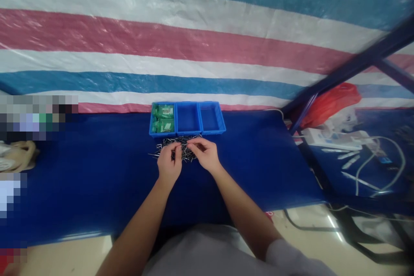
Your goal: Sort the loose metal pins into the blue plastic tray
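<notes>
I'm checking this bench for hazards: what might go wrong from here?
A loose pile of small, slender, dark and shiny pieces lies beneath the left hand and right hand, so a brush might scatter it across the flat blue tabletop. A flicked piece might also land in the open blue plastic bins just beyond.

The person wears a plain, pale grey cloth top (197, 252) with a faint lavender cast, its surface softly creased and matte. The fabric looks smooth and of one colour over the rounded front of the body. On the right arm, a short, loose sleeve (287, 256) of the same pale grey cloth ends in a simple edge near the elbow — below it the forearm (241, 198) is bare. The left forearm (142, 222) is bare too — slim, narrowing towards the wrist. Both hands are bare, with slender fingers; the nails are too small to make out.
</notes>
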`<action>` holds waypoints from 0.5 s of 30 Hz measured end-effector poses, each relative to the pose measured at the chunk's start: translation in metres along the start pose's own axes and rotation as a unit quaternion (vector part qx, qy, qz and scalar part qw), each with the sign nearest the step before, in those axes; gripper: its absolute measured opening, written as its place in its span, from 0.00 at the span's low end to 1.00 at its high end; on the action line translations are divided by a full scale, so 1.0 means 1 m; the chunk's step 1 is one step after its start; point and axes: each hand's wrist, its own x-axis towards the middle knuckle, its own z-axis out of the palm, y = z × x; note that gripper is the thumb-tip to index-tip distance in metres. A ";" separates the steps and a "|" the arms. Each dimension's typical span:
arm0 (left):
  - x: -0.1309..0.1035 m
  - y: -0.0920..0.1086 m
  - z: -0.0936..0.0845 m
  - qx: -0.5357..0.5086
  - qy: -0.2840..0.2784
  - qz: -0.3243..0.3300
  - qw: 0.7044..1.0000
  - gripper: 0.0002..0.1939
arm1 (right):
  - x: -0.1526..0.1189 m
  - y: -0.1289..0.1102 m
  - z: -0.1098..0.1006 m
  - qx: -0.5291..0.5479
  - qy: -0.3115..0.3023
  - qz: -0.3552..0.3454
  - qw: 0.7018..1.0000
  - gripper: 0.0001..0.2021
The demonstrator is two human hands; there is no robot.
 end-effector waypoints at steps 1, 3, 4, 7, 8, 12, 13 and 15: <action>0.000 0.000 0.000 0.002 -0.002 -0.005 1.000 0.09 | 0.000 0.000 0.000 -0.001 0.000 -0.004 1.000 0.07; 0.000 0.000 0.000 0.007 -0.006 -0.011 1.000 0.09 | 0.000 0.002 -0.001 -0.003 -0.003 -0.010 1.000 0.07; 0.000 0.001 0.000 0.009 -0.007 -0.012 1.000 0.09 | 0.000 0.002 -0.001 -0.003 -0.006 -0.011 1.000 0.07; 0.000 0.000 0.000 0.013 -0.009 -0.009 1.000 0.09 | 0.001 0.004 -0.003 -0.004 -0.010 -0.015 1.000 0.07; 0.000 0.000 0.000 0.015 -0.008 -0.007 1.000 0.08 | 0.001 0.005 -0.003 -0.003 -0.010 -0.017 1.000 0.07; -0.001 -0.003 0.000 0.019 -0.003 0.002 1.000 0.08 | 0.000 0.005 -0.003 -0.008 -0.019 -0.023 1.000 0.07; -0.001 -0.003 0.000 0.019 -0.004 0.003 1.000 0.08 | 0.000 0.005 -0.003 -0.011 -0.023 -0.022 0.999 0.07; 0.000 -0.004 -0.001 0.017 -0.006 0.006 1.000 0.08 | 0.000 0.005 -0.003 -0.019 -0.028 -0.018 0.999 0.07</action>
